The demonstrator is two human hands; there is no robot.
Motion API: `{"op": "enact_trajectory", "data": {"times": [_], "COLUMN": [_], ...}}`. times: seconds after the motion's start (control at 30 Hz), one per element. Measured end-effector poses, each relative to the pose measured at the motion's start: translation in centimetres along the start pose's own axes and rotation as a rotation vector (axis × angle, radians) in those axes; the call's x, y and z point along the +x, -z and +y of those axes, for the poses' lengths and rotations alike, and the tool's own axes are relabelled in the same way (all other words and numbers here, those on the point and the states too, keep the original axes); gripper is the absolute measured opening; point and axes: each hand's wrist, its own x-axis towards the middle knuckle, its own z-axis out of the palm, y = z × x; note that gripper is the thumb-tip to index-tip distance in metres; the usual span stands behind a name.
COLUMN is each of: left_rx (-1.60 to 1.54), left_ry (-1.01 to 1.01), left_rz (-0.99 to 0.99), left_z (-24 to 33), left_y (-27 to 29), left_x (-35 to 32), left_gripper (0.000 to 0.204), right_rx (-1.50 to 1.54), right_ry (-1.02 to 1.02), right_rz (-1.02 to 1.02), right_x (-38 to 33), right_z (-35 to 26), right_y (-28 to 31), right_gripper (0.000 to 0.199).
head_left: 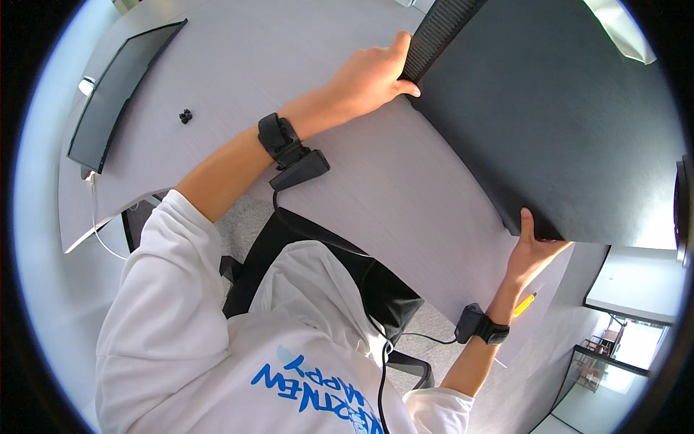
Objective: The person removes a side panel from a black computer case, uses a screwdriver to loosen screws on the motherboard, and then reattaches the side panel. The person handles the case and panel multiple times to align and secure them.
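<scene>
Box (pixel 549 130), black and bulky, being held at two edges

A white shirt (pixel 166 289) and pale trousers (pixel 307 271) are filling the near side. Ahead, a yellow tool (pixel 525 304) is lying on the table (pixel 383 181) beside the right wrist. The right hand (pixel 533 253) is gripping the lower edge of the box, partly open, its thumb pressing the face and its fingers passing out of sight beneath. Further up, the left hand (pixel 367 81) is clasping the left edge along a mesh strip (pixel 442 36), thumb at the corner, some fingers hidden. The box is occupying the table's right part; whether the tabletop is bearing its weight, I cannot tell. It is looking stiff and fairly heavy, its smooth face probably slippery, so firm lower edges are offering safer holds than the mesh, which could dent. Off to the left, a small black piece (pixel 186 116) is lying, and past it a dark screen (pixel 126 94) is standing.
</scene>
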Motion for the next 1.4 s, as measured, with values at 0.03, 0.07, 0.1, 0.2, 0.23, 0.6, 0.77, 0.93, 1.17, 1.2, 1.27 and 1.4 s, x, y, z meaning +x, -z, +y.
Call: {"op": "enact_trajectory", "data": {"times": [0.03,0.07,0.1,0.2,0.23,0.6,0.77,0.93,1.17,1.2,1.27,1.4], "left_rx": [-0.002,-0.005,-0.011,-0.073,-0.107,-0.086,-0.099,-0.077,-0.150,-0.153,-0.158,-0.220], "left_ry": [-0.016,-0.022,-0.049,0.016,0.016,0.024,0.048,0.149,0.241,0.247,0.249,0.229], "left_rz": [0.016,0.014,0.022,-0.034,-0.028,-0.070,-0.089,-0.180,-0.227,-0.233,-0.228,-0.194], "left_z": [-0.1,-0.2,-0.3,-0.4,-0.4,-0.1,0.6,1.2,1.6,1.6,1.6,1.5], "left_y": [-0.2,-0.3,-0.3,-0.6,-0.6,0.0,0.8,1.7,2.1,2.1,2.3,2.4], "left_x": [-0.1,-0.1,-0.2,-0.5,-0.5,-0.9,-0.7,-0.4,0.2,0.3,0.3,0.3], "left_gripper": [0.072,0.073,0.075,0.081,0.083,0.088,0.073,0.069,0.064,0.063,0.062,0.061], "right_rx": [-0.005,0.016,0.018,0.017,-0.005,0.290,0.363,0.201,0.045,0.048,-0.015,-0.003], "right_ry": [-0.025,-0.064,-0.104,-0.110,-0.083,-0.215,-0.132,0.194,0.409,0.387,0.318,0.285], "right_rz": [0.011,-0.013,-0.020,-0.018,0.009,-0.168,0.047,0.367,0.345,0.345,0.362,0.344], "right_x": [-0.1,-0.2,-0.3,-0.6,-0.5,-0.3,3.3,10.1,16.9,17.0,16.9,16.8], "right_z": [0.0,0.0,-0.1,-0.3,-0.4,-1.8,-3.7,-8.1,-12.6,-12.8,-13.1,-13.6], "right_y": [0.0,0.1,0.0,0.2,0.2,1.8,4.8,8.5,10.6,10.6,10.5,10.7], "right_gripper": [0.100,0.101,0.102,0.106,0.107,0.104,0.101,0.097,0.060,0.059,0.057,0.044]}}
